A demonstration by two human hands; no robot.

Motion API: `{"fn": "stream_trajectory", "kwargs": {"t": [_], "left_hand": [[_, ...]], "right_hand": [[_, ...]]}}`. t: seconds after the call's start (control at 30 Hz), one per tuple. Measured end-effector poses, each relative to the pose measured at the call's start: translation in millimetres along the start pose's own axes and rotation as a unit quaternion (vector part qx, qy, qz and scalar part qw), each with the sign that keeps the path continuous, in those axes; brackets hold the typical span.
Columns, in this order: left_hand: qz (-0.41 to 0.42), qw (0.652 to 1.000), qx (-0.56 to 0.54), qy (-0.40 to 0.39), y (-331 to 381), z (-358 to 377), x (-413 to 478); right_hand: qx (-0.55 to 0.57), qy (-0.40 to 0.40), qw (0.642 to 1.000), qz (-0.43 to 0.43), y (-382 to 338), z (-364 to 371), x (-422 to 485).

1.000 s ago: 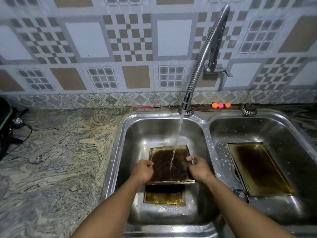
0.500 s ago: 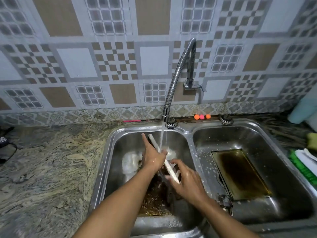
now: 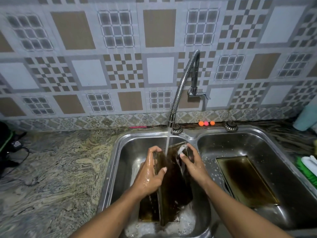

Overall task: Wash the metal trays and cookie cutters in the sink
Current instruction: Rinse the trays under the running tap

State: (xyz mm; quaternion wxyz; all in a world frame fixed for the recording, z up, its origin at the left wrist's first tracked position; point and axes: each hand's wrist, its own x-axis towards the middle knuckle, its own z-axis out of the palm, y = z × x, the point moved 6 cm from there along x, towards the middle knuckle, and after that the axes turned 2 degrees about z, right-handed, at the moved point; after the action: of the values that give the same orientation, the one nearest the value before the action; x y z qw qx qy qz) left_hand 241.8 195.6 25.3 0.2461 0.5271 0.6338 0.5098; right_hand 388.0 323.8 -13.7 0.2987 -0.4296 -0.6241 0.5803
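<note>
1. two hands hold one dark-stained metal tray (image 3: 173, 182) up on its edge in the left basin of the sink (image 3: 111, 169). it stands under the stream of water (image 3: 167, 143) from the tap (image 3: 186, 78).
2. the left hand (image 3: 151, 174) curls round the tray's left edge, with the thumb on its face. the right hand (image 3: 194, 167) grips the upper right edge, thumb also on the face.
3. a second tray (image 3: 148, 212) lies flat beneath it on the basin floor, with foam (image 3: 185, 220) beside it. a third tray (image 3: 245, 181) lies flat in the right basin, well apart from both hands.
4. the step in hand, as i judge it, is rinsing the lifted tray. its face looks brown all over and two more trays wait, so the task seems far from done.
5. the next move likely calls for turning the tray so the water runs over the whole face, or for rubbing at the stain. it needs a firm hold, since the metal is wet and probably slippery.
</note>
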Motion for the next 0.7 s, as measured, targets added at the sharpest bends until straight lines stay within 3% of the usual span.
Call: {"fn": "stream_trajectory", "kwargs": {"t": [0.07,0.13,0.27,0.4,0.7], "left_hand": [[0.0,1.0,0.019,0.016,-5.0,-10.0,-5.5],[-0.01,0.996,0.086,0.033,-13.1,-25.2,-10.3],[-0.044,0.983,0.171,0.052,-42.8,-57.4,-22.4],[-0.054,0.968,0.237,0.07,-60.7,-78.4,-32.9],[0.013,0.97,0.234,0.072,-45.6,-73.7,-11.5]], "right_hand": [[-0.024,-0.008,0.999,-0.025,-11.7,5.6,-1.1],[-0.133,0.013,0.987,-0.089,-21.5,8.1,-3.7],[-0.32,0.02,0.916,-0.24,-34.7,18.7,-12.8],[-0.415,-0.045,0.858,-0.299,-40.5,43.0,-27.8],[-0.37,-0.034,0.884,-0.282,-33.2,24.8,-32.1]]}}
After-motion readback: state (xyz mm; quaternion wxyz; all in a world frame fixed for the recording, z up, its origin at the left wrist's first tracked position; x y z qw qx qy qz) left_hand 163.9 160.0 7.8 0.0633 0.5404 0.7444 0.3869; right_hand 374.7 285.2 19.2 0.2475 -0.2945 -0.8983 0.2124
